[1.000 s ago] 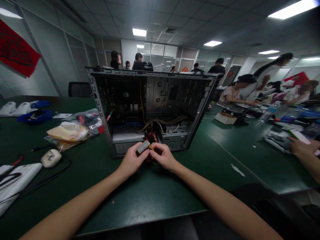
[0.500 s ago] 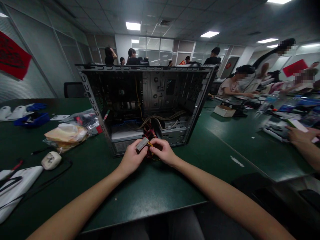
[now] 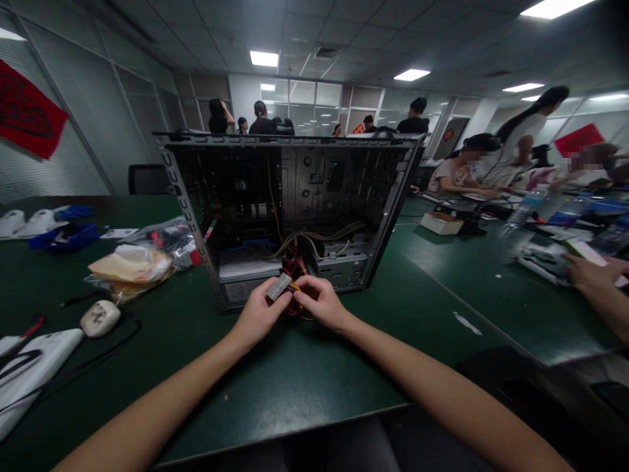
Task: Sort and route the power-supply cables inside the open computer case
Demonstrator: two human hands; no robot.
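An open computer case (image 3: 339, 265) stands on the green table, its inside facing me. Just in front of its lower edge, my left hand (image 3: 260, 311) pinches a light grey multi-pin connector (image 3: 279, 287) between thumb and fingers. Yellow and red wires (image 3: 295, 262) run from the connector toward the case. My right hand (image 3: 322, 301) closes its thumb and index finger on the wires right beside the connector. Pale grey cables (image 3: 319, 237) lie across the lower bay inside the case.
On the left are plastic bags (image 3: 132, 265), a white socket block (image 3: 100, 318), a white panel (image 3: 44, 367) and a blue tray (image 3: 63, 236). An open box (image 3: 442, 223) sits at the right. Another person's hand (image 3: 590, 272) is at the far right; several people are behind.
The view has shifted slightly, so the case appears a little lower. Both hands keep nearly the same pose at the connector and wires.
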